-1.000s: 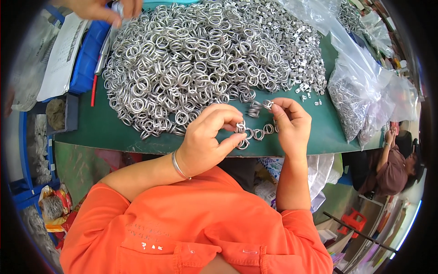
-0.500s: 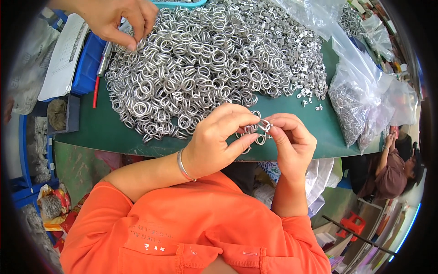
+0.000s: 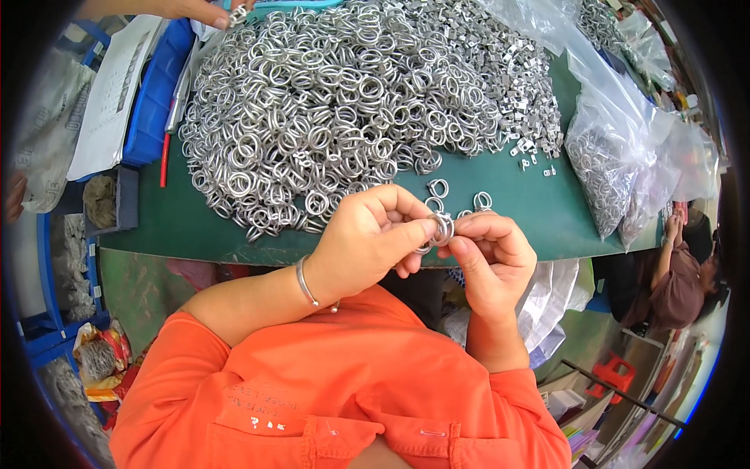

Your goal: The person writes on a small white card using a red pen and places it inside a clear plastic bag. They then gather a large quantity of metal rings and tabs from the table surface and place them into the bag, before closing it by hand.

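Over the table's near edge, my left hand point(image 3: 375, 234) pinches a few silver metal rings point(image 3: 444, 228) between thumb and fingers. My right hand point(image 3: 494, 254) closes on the right side of the same rings, its thumb and forefinger touching them. Whether a small clip joins these rings cannot be made out. Just beyond my fingers lie some loose rings point(image 3: 483, 201) on the green tabletop point(image 3: 508, 227). A large heap of similar rings point(image 3: 297, 117) spreads ahead of both hands.
Small metal clips point(image 3: 519, 98) are piled at the far right of the heap. Clear plastic bags point(image 3: 609, 164) of metal parts stand on the right. A blue tray point(image 3: 156, 109), papers point(image 3: 109, 102) and a red pen point(image 3: 165, 160) lie left. Another person's hand point(image 3: 205, 11) holds joined rings at top left.
My hands have brought the rings closer together and turned them. Loose rings beyond my fingers show more plainly. The other person's hand has moved up from the heap with rings in it.
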`<control>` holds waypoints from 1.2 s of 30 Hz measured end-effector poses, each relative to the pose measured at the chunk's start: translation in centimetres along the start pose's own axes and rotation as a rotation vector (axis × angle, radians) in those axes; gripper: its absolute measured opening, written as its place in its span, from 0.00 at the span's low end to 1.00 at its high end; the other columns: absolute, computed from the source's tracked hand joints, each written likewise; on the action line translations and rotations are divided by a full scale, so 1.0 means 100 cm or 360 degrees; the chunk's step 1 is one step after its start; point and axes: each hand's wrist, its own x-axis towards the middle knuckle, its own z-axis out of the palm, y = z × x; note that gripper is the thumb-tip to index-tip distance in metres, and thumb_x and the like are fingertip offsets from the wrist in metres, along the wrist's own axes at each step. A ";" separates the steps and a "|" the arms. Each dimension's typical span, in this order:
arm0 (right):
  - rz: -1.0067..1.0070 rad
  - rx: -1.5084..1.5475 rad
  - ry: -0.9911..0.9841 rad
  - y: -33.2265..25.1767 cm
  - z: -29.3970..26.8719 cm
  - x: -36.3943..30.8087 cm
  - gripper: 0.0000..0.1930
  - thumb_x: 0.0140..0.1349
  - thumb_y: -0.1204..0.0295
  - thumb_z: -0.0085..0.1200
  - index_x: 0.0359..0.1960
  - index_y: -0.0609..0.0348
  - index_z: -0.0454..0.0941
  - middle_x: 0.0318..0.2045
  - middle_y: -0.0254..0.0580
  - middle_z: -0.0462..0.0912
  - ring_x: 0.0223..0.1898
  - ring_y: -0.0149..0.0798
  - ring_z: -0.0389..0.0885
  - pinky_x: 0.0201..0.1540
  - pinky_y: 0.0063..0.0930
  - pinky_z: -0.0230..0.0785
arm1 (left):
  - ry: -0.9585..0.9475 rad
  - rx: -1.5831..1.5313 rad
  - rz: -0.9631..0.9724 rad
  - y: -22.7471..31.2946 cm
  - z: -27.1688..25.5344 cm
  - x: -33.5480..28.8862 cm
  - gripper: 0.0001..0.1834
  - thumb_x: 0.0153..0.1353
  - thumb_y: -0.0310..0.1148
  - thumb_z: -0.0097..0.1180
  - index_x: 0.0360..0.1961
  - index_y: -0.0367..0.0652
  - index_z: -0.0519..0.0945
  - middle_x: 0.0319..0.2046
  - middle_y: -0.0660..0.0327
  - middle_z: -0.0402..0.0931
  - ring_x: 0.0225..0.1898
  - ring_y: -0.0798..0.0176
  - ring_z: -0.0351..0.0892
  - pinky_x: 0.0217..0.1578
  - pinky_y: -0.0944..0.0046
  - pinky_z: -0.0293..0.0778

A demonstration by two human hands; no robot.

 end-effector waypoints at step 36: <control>-0.0152 -0.0507 0.0031 0.011 -0.006 0.015 0.05 0.57 0.86 0.53 0.34 0.66 0.77 0.32 0.42 0.81 0.33 0.31 0.79 0.34 0.21 0.72 | -0.0007 0.0039 -0.0149 0.000 0.000 -0.003 0.10 0.56 0.27 0.63 0.37 0.39 0.76 0.28 0.65 0.75 0.19 0.78 0.70 0.14 0.79 0.61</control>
